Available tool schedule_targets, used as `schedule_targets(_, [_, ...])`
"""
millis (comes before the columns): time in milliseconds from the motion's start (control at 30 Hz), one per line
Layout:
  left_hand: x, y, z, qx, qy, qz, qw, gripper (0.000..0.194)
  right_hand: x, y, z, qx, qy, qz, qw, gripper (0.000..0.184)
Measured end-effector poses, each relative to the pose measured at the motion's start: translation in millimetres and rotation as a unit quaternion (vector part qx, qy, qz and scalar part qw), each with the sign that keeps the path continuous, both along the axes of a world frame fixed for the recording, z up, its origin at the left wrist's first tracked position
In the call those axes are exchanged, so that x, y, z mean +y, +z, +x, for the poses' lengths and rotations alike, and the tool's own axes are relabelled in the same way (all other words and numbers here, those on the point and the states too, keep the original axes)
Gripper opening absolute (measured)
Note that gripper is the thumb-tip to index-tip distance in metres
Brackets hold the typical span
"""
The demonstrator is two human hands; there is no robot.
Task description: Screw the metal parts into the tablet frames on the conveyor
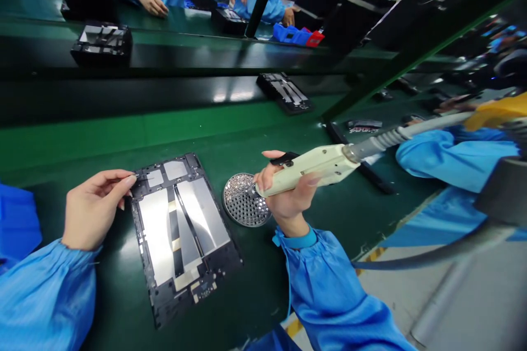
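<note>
Pinching right at the top left corner of the black tablet frame [156, 236], the left hand [96, 208] has its fingertips [128, 180] drawn in narrow, touching the edge, though can't tell if there's anything tiny between them. The frame's matte plastic with shiny silver metal panels, lying flat on a glossy green belt [123, 142]. Just right of it sits a round metal mesh dish [245, 200] heaped with tiny screws. Then the right hand [288, 192] has its fingers curled tight around a chunky cream plastic electric screwdriver [308, 170], tip right at the dish, with a ribbed grey hose [374, 148] running off past a blue sleeve [453, 159]
</note>
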State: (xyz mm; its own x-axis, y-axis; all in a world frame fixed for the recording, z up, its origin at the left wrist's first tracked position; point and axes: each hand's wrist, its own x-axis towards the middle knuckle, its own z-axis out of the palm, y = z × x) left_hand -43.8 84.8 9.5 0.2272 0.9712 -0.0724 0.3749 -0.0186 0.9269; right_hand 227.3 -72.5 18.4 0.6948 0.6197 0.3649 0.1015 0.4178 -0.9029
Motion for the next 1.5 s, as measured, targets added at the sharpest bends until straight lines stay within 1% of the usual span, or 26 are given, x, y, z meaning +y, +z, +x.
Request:
schedule_targets(167, [3,1.4,1,-0.008,0.001,-0.012,1.0,0.022,2,-6.0,1,0.011,0.017,-0.001,1.0,0.062])
schedule_targets(267, [8,0.6,3,-0.021,0.025,-0.018,0.999,0.031,3,-9.8,4,0.013,0.035,0.0,0.999,0.063])
schedule_targets(367, [13,-4.0,4,-0.044,0.034,-0.042,0.998,0.039,0,-6.9,4,0.023,0.058,-0.002,0.998,0.064])
schedule_targets(433, [16,-9.6,3,-0.056,0.024,-0.056,0.997,0.04,-3,1.4,4,0.045,0.048,-0.006,0.998,0.065])
schedule_targets(533, [23,-19.5,3,-0.053,0.012,-0.06,0.997,0.033,-6,23.7,-1,0.069,0.025,-0.009,0.997,0.072])
schedule_targets(633, [28,-26.0,5,-0.039,0.011,-0.052,0.998,0.023,-4,47.4,-15,0.081,0.017,-0.042,0.996,0.076])
schedule_targets(700, [29,-27.4,6,-0.034,0.012,-0.045,0.998,0.016,2,55.1,-27,0.084,0.034,-0.053,0.995,0.077])
schedule_targets(767, [29,-27.4,7,-0.027,0.006,-0.038,0.999,0.011,11,54.8,-40,0.077,0.079,-0.037,0.993,0.079])
schedule_targets(833, [29,-27.2,6,-0.02,-0.001,-0.032,0.999,0.009,21,50.4,-52,0.063,0.116,-0.006,0.991,0.08])
schedule_targets(900, [29,-27.5,5,-0.013,-0.007,-0.026,1.0,0.01,33,46.6,-64,0.047,0.129,0.028,0.99,0.078])
schedule_targets(967, [29,-28.5,4,-0.005,-0.011,-0.02,1.0,0.011,45,45.5,-75,0.032,0.144,0.046,0.988,0.076])
schedule_targets(1067, [28,-30.2,4,0.006,-0.016,-0.009,1.0,0.009,65,46.7,-89,0.009,0.199,0.049,0.979,0.072])
schedule_targets(1133, [29,-31.0,4,0.013,-0.021,-0.005,1.0,0.008,82,46.0,-98,0.015,0.237,0.047,0.97,0.07])
schedule_targets(1200, [30,-31.4,4,0.017,-0.028,-0.009,0.999,0.008,100,42.6,-109,0.033,0.26,0.044,0.964,0.067])
schedule_targets(1367, [33,-33.1,4,0.024,-0.039,-0.031,0.998,0.014,145,27.0,-140,0.053,0.238,0.031,0.969,0.065])
schedule_targets(1500, [33,-34.4,5,0.028,-0.037,-0.039,0.998,0.013,166,16.5,-154,0.041,0.232,0.027,0.971,0.062])
